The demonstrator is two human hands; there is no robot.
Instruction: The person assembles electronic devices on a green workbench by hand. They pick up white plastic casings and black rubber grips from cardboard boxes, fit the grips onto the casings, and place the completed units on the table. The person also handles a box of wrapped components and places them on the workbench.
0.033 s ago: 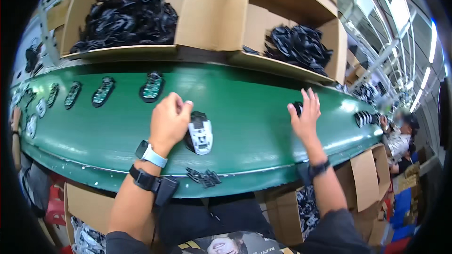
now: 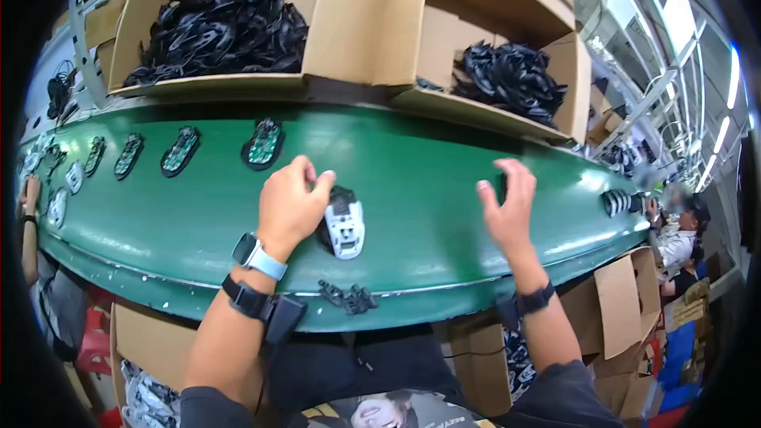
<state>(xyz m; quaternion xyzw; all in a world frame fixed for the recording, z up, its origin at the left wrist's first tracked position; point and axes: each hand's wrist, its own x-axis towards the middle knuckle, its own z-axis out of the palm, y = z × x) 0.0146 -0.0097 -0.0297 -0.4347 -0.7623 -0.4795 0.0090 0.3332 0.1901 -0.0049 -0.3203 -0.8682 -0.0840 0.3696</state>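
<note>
A: Looking down in the head view, where to find the left hand (image 2: 290,204)?

B: Just left of a white-and-black mouse shell (image 2: 346,231), over the green surface (image 2: 412,166). Shown narrow, with fingers curled and thumb near the forefinger; cannot tell whether pinching a part or touching the shell.

A: And for the right hand (image 2: 511,208)?

B: Pictured farther right, well apart from the shell, with thumb and fingers parted. Note a dark piece (image 2: 502,184), partly hidden at the fingers; cannot tell whether gripped.

A: See more near the shell?

B: See a heap of small black parts (image 2: 349,299) along the near edge. Toward the far left, count four black bases with green circuit boards (image 2: 262,145), spaced in a row.

A: And beyond?

B: Look to the far side for open cardboard boxes (image 2: 349,24), with glossy black pieces (image 2: 230,36) piled inside. At far right, spot a co-worker (image 2: 676,241) in a light top.
</note>
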